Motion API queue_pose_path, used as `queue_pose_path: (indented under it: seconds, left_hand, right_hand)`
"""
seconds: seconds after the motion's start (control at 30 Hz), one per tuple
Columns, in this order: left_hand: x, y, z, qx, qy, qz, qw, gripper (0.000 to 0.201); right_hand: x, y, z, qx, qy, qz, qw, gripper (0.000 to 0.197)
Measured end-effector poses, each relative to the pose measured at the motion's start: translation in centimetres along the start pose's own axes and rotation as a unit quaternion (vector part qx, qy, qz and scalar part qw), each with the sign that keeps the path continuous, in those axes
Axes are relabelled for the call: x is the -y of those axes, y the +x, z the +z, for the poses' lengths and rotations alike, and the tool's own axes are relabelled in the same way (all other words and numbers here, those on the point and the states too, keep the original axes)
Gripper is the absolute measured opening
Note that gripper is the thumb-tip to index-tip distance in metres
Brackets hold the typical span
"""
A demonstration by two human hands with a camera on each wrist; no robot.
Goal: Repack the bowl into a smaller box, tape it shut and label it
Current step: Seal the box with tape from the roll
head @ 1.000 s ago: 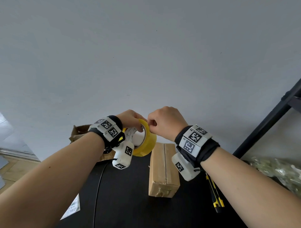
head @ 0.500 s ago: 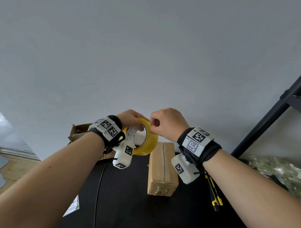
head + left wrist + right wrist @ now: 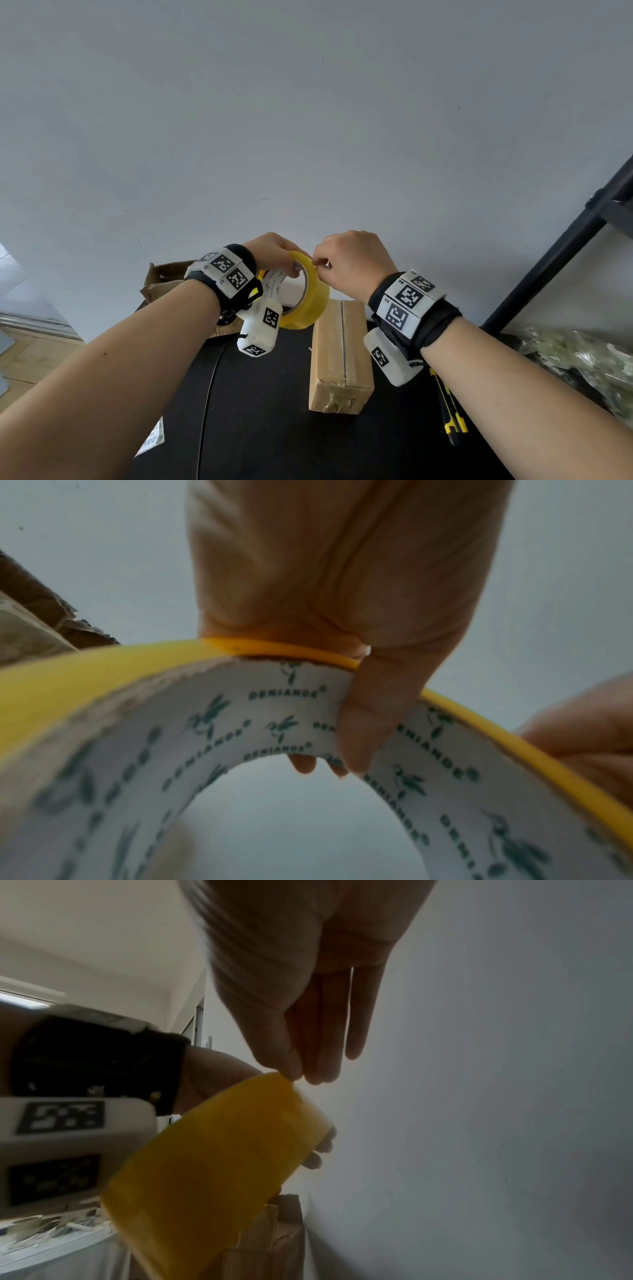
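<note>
Yellow tape roll (image 3: 306, 301): white printed core, held on edge above the worktop. Small taped cardboard box (image 3: 339, 356): closed, lying lengthwise beneath it

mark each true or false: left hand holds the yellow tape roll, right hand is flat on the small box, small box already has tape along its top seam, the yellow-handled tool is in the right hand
1. The left hand holds the tape roll: true.
2. The right hand lies flat on the small box: false; it pinches at the roll's upper edge, raised above the box.
3. The small box has tape along its top seam: true.
4. The yellow-handled tool is in the right hand: false; it lies on the black table, under the right forearm.
</note>
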State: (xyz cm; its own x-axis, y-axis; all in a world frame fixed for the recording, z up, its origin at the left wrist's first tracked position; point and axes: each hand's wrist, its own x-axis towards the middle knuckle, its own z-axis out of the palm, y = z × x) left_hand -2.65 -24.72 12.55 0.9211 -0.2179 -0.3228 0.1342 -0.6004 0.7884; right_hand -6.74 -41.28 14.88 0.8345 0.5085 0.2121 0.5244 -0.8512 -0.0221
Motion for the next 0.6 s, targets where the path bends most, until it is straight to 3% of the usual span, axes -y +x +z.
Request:
queue_pose_path:
  seconds: [0.17,0.4,0.5,0.6]
  left_hand:
    - [0.2,0.0,-0.1,0.011,0.003,0.006,1.0,0.029]
    - [0.8,0.0,-0.3,-0.02,-0.052,0.014,0.998,0.041]
    - [0.5,0.0,-0.2,-0.032,-0.058,0.022,0.998,0.041]
    - [0.1,0.3,-0.1,-0.057,-0.022,0.04,0.997,0.046]
  right_hand:
    - [0.1,0.0,0.1,-0.017,0.018,-0.013,1.0,0.019]
    - [-0.5,-0.2,0.5,-0.03,0.035,-0.008,0.999,0.015]
    - [-1.1,-0.1,1.0,-0.033,0.099,0.054,0.993,0.012]
    - [-2.2,0.0,1.6,-0.058,0.26,0.161,0.95,0.01]
